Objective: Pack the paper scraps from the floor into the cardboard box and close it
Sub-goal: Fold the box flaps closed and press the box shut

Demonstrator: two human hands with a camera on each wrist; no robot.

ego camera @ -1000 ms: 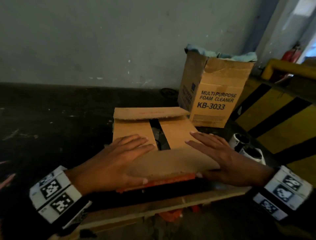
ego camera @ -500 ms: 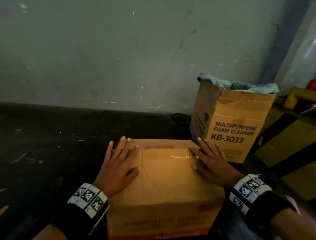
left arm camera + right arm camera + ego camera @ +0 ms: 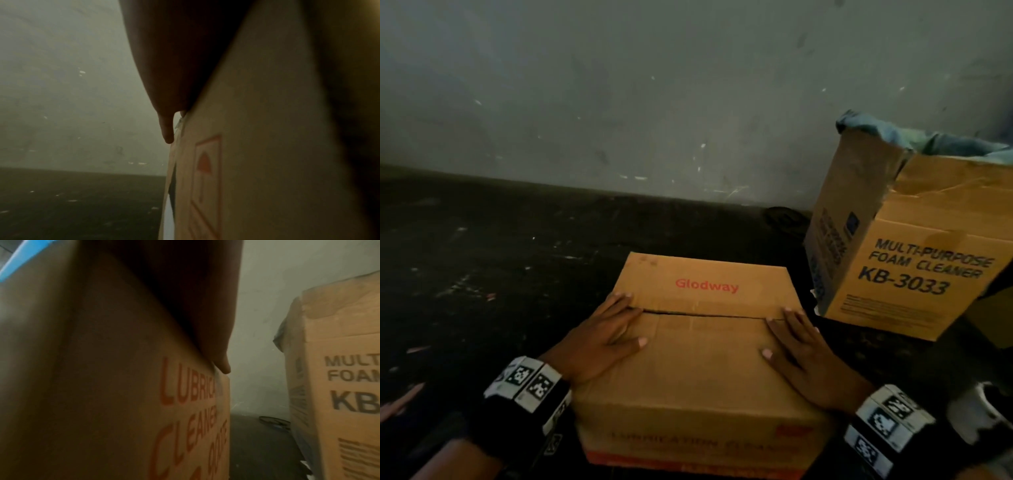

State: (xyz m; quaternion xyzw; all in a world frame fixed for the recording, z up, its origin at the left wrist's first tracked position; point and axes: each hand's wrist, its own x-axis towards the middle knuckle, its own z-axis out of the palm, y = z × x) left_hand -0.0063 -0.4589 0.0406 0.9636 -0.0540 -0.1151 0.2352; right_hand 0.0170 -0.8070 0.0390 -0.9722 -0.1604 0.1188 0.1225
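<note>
Both hands lie flat, fingers spread, on the closed box [image 3: 698, 356]: left hand [image 3: 599, 339] at 9 o'clock, right hand [image 3: 806, 356] at 3. Its contents are hidden; the front print is dim.

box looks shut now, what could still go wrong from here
The flaps of the cardboard box only meet at a seam, with no tape visible; they may spring up once the left hand and right hand stop pressing. A few scraps seemingly remain on the floor.
</note>
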